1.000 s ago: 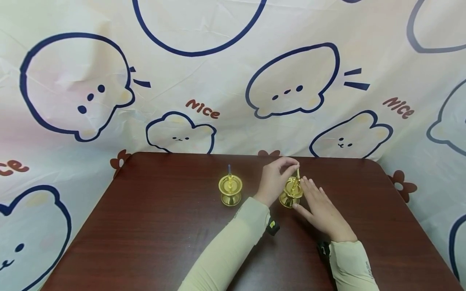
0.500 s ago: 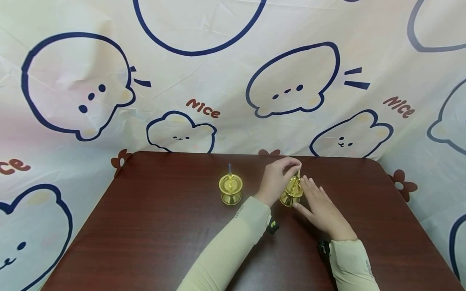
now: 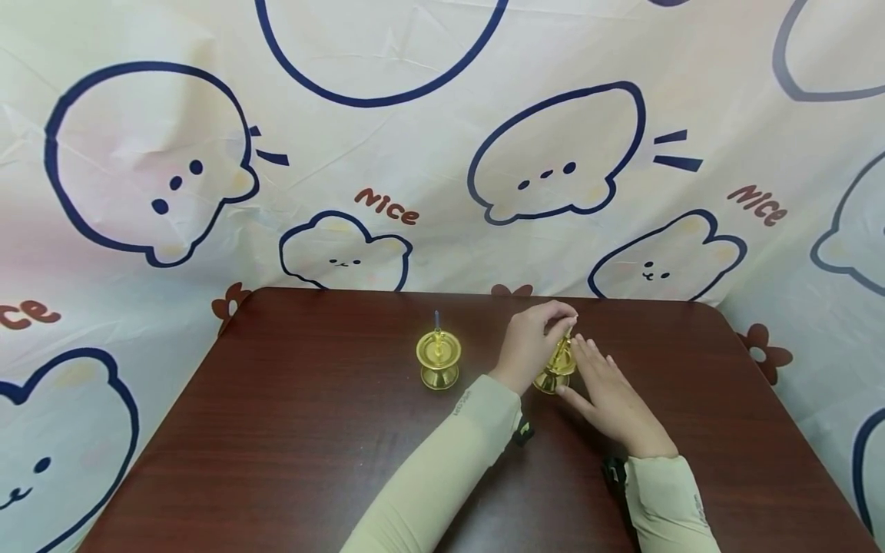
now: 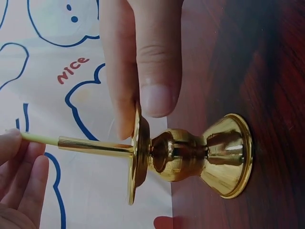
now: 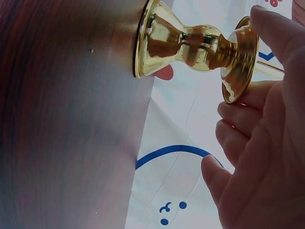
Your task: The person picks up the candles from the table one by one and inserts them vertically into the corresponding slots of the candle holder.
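Note:
My left hand pinches the top of a thin pale-yellow candle between thumb and fingertips. The candle's lower end sits in the tube of a gold-coloured candlestick, which stands upright on the table. On that candlestick's dish, my right hand holds the rim, thumb on one side and fingers on the other. In the right wrist view its fingers lie against the dish edge. A matching candlestick to the left bears a blue candle.
Both candlesticks stand toward the far side of a dark brown wooden table. Behind it hangs a pale cloth printed with cartoon figures, close to the table's back edge.
My left hand has shifted slightly right with the candle top, and less of the candle shows in the head view. The right hand has hardly moved.

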{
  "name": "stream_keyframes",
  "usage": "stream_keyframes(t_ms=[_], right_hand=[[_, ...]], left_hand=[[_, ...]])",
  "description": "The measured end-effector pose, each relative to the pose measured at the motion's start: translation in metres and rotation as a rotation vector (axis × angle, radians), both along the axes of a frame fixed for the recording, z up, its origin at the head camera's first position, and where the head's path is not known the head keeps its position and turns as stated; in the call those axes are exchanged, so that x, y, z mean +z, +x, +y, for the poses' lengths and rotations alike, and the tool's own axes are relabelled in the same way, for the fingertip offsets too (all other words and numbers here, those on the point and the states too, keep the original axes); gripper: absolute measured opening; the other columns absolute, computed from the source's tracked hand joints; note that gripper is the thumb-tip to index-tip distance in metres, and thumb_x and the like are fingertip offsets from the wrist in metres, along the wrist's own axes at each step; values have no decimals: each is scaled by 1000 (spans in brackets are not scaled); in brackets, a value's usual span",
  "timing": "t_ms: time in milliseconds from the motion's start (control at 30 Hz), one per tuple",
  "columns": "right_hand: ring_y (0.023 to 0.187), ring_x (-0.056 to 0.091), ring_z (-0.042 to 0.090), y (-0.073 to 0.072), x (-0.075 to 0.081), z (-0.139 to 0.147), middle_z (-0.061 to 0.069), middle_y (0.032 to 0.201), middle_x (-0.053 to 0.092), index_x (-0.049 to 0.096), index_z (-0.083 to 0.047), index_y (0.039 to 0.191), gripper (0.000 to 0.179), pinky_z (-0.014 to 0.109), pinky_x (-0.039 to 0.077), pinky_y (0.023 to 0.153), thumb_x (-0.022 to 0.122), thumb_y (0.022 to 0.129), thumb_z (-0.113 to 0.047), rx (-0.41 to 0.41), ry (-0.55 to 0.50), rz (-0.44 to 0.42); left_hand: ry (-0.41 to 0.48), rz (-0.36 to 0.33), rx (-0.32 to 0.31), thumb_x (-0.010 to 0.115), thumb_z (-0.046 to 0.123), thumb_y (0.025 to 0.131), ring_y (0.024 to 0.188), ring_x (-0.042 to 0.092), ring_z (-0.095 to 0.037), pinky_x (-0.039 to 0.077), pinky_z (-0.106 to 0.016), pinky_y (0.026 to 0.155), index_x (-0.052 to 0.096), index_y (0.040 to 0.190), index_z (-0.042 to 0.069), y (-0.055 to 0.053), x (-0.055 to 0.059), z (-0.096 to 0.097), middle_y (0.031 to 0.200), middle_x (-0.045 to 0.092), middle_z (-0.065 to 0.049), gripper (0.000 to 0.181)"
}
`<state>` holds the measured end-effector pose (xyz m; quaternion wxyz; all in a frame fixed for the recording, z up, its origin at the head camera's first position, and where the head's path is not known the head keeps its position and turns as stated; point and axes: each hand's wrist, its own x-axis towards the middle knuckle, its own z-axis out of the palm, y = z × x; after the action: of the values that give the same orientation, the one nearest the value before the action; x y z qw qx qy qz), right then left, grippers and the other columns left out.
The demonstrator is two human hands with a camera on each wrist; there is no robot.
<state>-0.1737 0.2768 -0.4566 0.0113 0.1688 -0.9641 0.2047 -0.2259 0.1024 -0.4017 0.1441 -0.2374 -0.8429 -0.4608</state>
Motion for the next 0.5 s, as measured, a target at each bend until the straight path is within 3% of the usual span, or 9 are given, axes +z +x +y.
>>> stream_keyframes(t_ms=[500], right_hand=[[153,13,40,-3,-6,0,20,166,18,22,1,159,82,63,14,119,61,101,-42,-1,-13,-25]], left_hand=[[30,-41,15,67,21,98,98,69,-5,48,-11,90,74,113,14,5,0,0,111,75,3,18]])
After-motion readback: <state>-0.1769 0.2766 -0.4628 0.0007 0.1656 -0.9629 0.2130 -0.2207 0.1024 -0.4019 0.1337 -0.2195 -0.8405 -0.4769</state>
